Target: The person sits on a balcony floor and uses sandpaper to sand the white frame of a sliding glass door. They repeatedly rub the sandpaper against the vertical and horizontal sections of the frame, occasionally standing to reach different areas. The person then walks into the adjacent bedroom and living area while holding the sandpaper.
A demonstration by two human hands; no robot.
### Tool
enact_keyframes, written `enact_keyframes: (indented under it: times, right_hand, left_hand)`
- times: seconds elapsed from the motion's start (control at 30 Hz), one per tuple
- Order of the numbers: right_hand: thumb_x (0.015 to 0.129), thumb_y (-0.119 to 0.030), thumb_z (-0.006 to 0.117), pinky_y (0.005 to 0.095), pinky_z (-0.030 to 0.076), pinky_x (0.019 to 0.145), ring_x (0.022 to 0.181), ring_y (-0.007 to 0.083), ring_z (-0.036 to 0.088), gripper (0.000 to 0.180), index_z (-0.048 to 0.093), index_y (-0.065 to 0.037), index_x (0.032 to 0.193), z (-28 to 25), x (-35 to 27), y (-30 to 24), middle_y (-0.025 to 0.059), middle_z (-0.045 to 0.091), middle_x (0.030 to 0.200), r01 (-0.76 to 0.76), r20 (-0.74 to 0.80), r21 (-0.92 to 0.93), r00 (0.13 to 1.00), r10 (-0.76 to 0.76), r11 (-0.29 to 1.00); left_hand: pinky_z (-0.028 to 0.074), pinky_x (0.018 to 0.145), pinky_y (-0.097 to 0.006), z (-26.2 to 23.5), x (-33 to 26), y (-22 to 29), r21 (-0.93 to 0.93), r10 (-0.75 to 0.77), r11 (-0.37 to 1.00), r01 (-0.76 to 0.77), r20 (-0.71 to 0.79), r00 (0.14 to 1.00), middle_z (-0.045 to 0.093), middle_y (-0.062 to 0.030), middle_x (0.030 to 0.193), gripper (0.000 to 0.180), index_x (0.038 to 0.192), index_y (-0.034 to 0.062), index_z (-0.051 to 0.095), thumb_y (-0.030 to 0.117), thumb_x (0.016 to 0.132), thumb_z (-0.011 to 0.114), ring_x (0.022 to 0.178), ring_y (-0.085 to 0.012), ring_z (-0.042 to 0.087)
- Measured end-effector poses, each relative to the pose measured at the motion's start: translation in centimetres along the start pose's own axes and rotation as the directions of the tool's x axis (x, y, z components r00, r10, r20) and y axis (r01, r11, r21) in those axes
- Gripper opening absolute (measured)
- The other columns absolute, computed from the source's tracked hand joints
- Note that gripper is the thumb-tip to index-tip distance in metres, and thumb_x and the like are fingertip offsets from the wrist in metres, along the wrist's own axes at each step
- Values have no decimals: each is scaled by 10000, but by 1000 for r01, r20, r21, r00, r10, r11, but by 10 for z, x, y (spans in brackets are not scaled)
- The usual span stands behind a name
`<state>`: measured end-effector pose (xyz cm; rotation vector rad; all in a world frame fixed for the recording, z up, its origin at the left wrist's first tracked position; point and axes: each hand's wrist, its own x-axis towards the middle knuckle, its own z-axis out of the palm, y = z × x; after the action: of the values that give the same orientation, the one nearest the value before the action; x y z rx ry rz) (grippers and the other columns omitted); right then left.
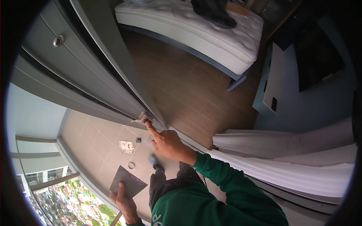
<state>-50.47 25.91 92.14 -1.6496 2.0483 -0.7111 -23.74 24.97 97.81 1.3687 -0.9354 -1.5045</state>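
A green sleeve (226, 173) leads to the right hand (169, 144), one finger touching a shiny bit (143, 116) on the frame (113, 56) (can't tell if it's pinching). The left hand (125, 203) holds a grey sheet (128, 182), probably light and stiff; grab its edges.

"What's on that pale tiled floor (94, 137)?"
"A printed sheet (126, 147), a small dark block (138, 140) just beside it, a ring-shaped roll (129, 166), and a speckled clog (152, 160) on somebody's foot."
"And the bed (196, 52)?"
"It's on brown wooden flooring (184, 101), bearing a white mattress (177, 32) with a dark, crumpled bag or cloth (214, 15) on top."
"That low cabinet (264, 103)?"
"A small black slab (274, 103) lies on its white top."
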Motion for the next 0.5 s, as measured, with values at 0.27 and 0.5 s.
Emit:
enact_keyframes:
  times: [0.27, 0.5]
  right_hand:
    - [788, -29, 739, 331, 511, 939, 1140, 252, 632, 733, 419, -19, 1448, -12, 9, 25, 223, 597, 1304, -27, 65, 650, 998, -21, 759]
    - [788, -45, 722, 340, 524, 885, 1024, 252, 658, 671, 480, -82, 1413, -24, -26, 31, 192, 643, 1223, 36, 76, 700, 989, -124, 713]
  left_hand:
    - [480, 840, -315, 3, -2, -2, 39, -8, 999, 6, 60, 998, 668, -118, 1002, 282, 1068, -56, 648, 142, 873, 696, 903, -195, 625]
    - [489, 854, -328, 13, -2, 2, -12, -92, 996, 93, 101, 991, 653, -117, 1061, 377, 1167, -65, 605, 213, 915, 649, 920, -210, 636]
